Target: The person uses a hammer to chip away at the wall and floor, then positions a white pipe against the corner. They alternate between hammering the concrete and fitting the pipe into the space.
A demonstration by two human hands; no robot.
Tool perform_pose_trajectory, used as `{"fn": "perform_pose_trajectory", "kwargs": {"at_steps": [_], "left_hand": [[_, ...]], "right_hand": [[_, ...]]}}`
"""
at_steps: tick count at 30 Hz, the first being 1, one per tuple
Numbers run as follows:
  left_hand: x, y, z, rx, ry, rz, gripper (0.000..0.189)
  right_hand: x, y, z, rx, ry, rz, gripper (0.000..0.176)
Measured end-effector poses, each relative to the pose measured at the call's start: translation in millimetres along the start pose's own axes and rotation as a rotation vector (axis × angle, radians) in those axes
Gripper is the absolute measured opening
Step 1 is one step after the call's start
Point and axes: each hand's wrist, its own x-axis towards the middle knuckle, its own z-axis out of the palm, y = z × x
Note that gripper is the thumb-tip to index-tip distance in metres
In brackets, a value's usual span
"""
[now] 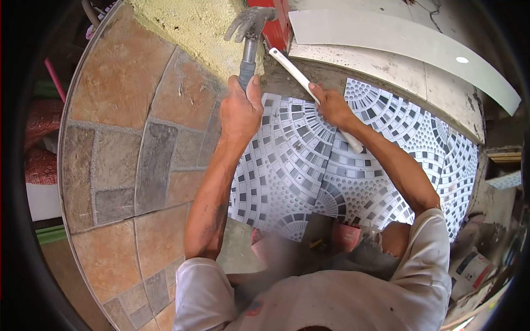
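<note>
My left hand (241, 110) is closed around the grey-taped handle of a claw hammer (250, 51). The hammer stands head up, its metal head in front of a rough yellowish wall corner and beside a red post. In my right hand (333, 107) is a long white stick (291, 67) with a small hole at its upper end. It slants across the patterned floor tiles (287, 160), its lower end showing below my wrist. The tiles are white with grey and black mosaic arcs, and they lie beneath both forearms.
Brown and grey stone-look tiles (110, 66) cover a raised curved surface on the left. The yellowish wall (187, 33) and the red post (277, 30) stand ahead. A curved white strip (397, 44) rests along the pale ledge (381, 71). A bag (472, 270) lies at lower right.
</note>
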Motion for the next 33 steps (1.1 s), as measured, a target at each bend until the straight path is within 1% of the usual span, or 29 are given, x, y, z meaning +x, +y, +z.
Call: {"fn": "perform_pose_trajectory", "kwargs": {"at_steps": [1, 2, 5, 6, 7, 8, 9, 10, 12, 13, 14, 17, 20, 23, 24, 26, 27, 28, 30, 33], "left_hand": [[3.0, -10.3, 8.1, 0.058, -0.011, -0.002, 0.045], [8.1, -22.1, 10.1, 0.189, -0.129, 0.073, 0.044], [19.6, -13.3, -3.5, 0.147, -0.159, 0.1, 0.043], [13.4, 5.4, -12.8, 0.125, -0.148, 0.054, 0.043], [7.9, 12.8, -11.6, 0.058, -0.084, 0.064, 0.042], [4.0, 18.7, -9.0, -0.015, -0.014, 0.075, 0.042], [-1.2, 20.2, -7.5, -0.084, 0.053, 0.078, 0.042], [-1.6, 10.3, 2.0, -0.067, 0.068, 0.072, 0.042], [8.3, -20.1, 20.3, 0.115, -0.079, 0.085, 0.041], [11.6, -22.7, 20.4, 0.207, -0.16, 0.091, 0.041], [14.2, -24.3, 21.2, 0.193, -0.142, 0.102, 0.041], [11.4, 9.0, -4.9, 0.092, -0.131, 0.066, 0.042], [-1.5, 12.1, 1.0, -0.079, 0.083, 0.094, 0.042], [9.5, -21.9, 17.9, 0.227, -0.096, 0.12, 0.042], [15.3, -18.5, 13.0, 0.225, -0.137, 0.127, 0.041], [20.7, -10.6, 6.2, 0.182, -0.12, 0.107, 0.042], [16.6, -2.0, -1.2, 0.163, -0.125, 0.085, 0.042], [12.4, 3.4, -3.0, 0.111, -0.076, 0.073, 0.042], [5.7, 10.1, -3.0, 0.003, 0.027, 0.047, 0.043], [14.2, -23.7, 12.5, 0.221, -0.092, 0.117, 0.042]], "right_hand": [[0.7, -2.3, -1.2, -0.008, -0.001, -0.011, 0.078], [2.9, 0.4, 0.8, -0.022, 0.02, -0.028, 0.076], [3.4, -3.9, -1.6, 0.014, -0.006, 0.008, 0.074], [3.5, -1.1, -0.3, 0.027, -0.008, -0.024, 0.074], [3.5, 1.7, 1.2, 0.039, -0.01, -0.056, 0.074], [6.4, 1.9, 1.3, 0.064, -0.025, -0.016, 0.074], [4.9, 3.6, 3.0, 0.088, -0.046, 0.025, 0.074], [5.4, 5.0, 4.6, 0.049, -0.027, -0.037, 0.076], [7.2, 0.9, 4.1, 0.04, -0.006, -0.011, 0.078], [6.2, 2.1, 4.9, 0.04, 0.005, 0.01, 0.079], [9.0, 3.7, 6.1, 0.001, 0.013, -0.015, 0.08], [12.9, 9.1, 9.4, 0.014, 0.014, 0.01, 0.079], [7.9, 10.3, 7.5, 0.021, -0.025, 0.025, 0.078], [11.0, 4.8, 7.3, 0.025, -0.03, -0.026, 0.076], [9.7, 6.7, 7.5, 0.03, -0.021, -0.038, 0.075], [14.6, 9.3, 8.1, 0.017, 0.003, -0.109, 0.071], [12.9, 10.5, 10.4, 0.033, -0.002, -0.1, 0.069], [9.8, 9.4, 12.3, 0.05, -0.007, -0.091, 0.068], [7.3, 5.5, 10.4, 0.121, -0.022, -0.009, 0.065], [11.0, 4.4, 11.3, 0.075, -0.018, 0.007, 0.067]]}}
